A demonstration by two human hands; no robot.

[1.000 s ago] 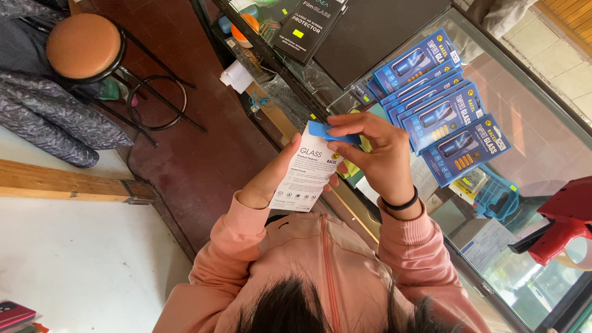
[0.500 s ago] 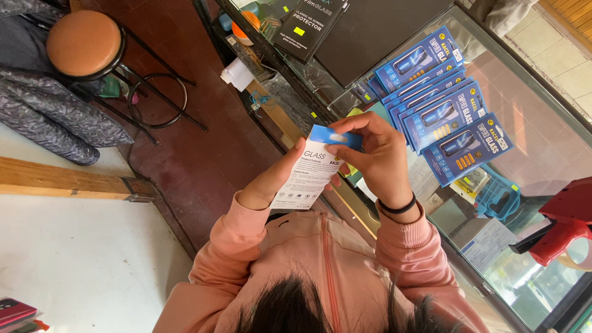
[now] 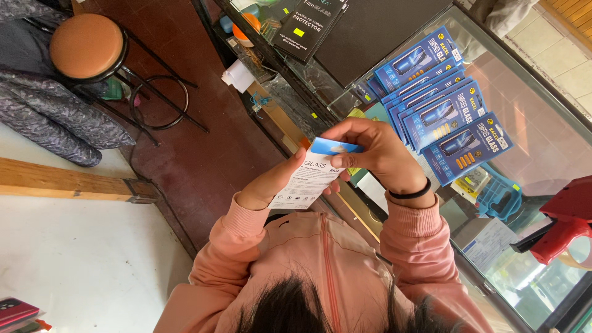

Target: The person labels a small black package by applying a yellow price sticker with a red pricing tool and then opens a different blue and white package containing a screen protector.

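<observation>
1. A person in a pink zip top is standing at a glass counter [image 3: 542,154], seen from above; the head is filling the bottom centre of the frame.
2. The left hand [image 3: 271,185] is cradling a flat white-and-blue packet [image 3: 314,176] from beneath, fingers curled around its lower end, at centre frame.
3. The right hand [image 3: 376,154], with a black band on the wrist, is pinching the blue top edge of the packet between thumb and fingers. Both hands are grasping the same packet; neither is free.
4. The packet is being held in the air in front of the chest, tilted, and is not touching the counter.
5. Step in hand, as I judge it: the top flap is being worked open, or the packet is being turned for inspection. I cannot tell whether the flap is already lifted.
6. The next move would call for a steady lower hold while the upper fingers pull at the flap without bending the thin contents.
7. A fanned stack of blue packets [image 3: 444,105] is lying on the glass at upper right, well apart from the hands.
8. A red tool [image 3: 564,228] is sitting at right edge; a round brown stool [image 3: 86,46] at upper left; a black box [image 3: 314,24] at top centre.
</observation>
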